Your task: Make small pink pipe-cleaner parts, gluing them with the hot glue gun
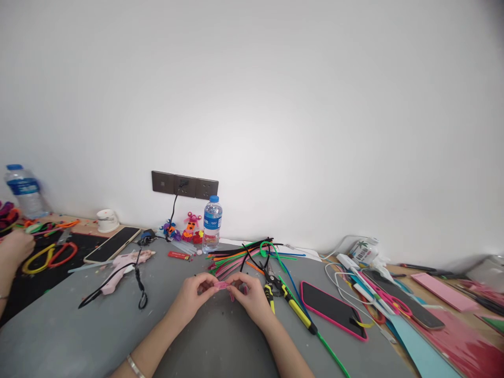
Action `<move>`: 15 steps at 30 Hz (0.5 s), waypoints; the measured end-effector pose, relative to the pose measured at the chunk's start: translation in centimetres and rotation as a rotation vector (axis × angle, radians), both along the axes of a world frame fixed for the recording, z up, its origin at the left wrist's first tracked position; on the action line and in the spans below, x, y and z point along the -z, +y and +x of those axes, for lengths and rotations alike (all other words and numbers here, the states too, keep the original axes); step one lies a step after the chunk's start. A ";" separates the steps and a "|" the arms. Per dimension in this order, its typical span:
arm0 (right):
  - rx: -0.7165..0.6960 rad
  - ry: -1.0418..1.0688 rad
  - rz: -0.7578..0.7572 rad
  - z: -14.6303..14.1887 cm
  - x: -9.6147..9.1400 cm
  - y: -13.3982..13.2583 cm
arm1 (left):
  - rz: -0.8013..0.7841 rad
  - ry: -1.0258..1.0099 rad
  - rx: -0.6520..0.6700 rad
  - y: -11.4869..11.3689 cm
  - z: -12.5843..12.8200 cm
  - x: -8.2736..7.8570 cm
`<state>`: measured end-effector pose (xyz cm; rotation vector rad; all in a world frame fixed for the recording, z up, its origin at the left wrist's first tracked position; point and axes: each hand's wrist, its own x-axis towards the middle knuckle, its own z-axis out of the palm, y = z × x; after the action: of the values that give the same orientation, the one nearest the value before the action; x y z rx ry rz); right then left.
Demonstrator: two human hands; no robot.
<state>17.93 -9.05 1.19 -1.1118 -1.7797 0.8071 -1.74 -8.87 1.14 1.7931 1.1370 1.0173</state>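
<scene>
Both hands pinching pink pipe cleaner [221, 285] – left hand [192, 295], right hand [247, 296] – just left of yellow-handled pliers [286, 298]. Grip looks tiny, so it could slip or kink if twisted hard – bottle [212, 223] well behind.

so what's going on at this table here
A person sits at a grey mat with both hands together: the left hand and right hand pinch a small pink pipe cleaner piece between their fingertips. Just beyond lies a pile of coloured pipe cleaners, with yellow-handled pliers and a pink-cased phone to the right. A pink glue gun and a water bottle sit further back. Another person's hand shows at the far left.
</scene>
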 end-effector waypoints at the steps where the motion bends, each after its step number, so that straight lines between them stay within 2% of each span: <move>1: -0.002 0.001 -0.001 0.0 0.0 0.0 | 0.001 -0.001 -0.001 0.0 0.0 0.0; 15: 0.000 0.017 -0.010 0.0 0.0 0.0 | 0.015 0.010 0.005 0.0 0.1 -0.1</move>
<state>17.92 -9.01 1.15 -1.1083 -1.7632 0.8246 -1.68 -8.85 1.29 1.8145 1.1330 1.0170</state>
